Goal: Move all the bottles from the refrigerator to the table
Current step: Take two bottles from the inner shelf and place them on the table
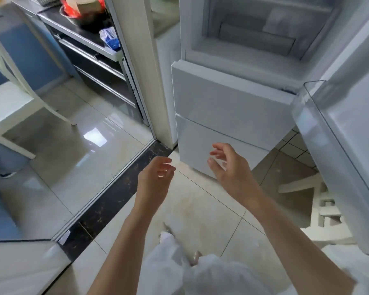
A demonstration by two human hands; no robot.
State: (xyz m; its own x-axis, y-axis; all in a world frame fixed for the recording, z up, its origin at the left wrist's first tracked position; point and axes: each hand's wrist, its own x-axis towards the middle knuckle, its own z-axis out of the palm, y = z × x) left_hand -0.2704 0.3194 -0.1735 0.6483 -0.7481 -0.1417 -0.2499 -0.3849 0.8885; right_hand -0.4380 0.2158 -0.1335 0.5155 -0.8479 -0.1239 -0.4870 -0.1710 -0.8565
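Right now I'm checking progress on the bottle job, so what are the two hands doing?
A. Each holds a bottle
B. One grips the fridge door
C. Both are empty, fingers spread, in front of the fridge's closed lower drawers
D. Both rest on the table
C: the left hand and right hand hold nothing, hovering before the lower drawer; no bottle is visible.

floor tiles [77,150]: glossy | refrigerator [228,103]: smooth, white | door shelf [307,107]: clear plastic

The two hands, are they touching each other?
Apart. The head view shows bare floor tile between the left hand and the right hand; both are open and empty.
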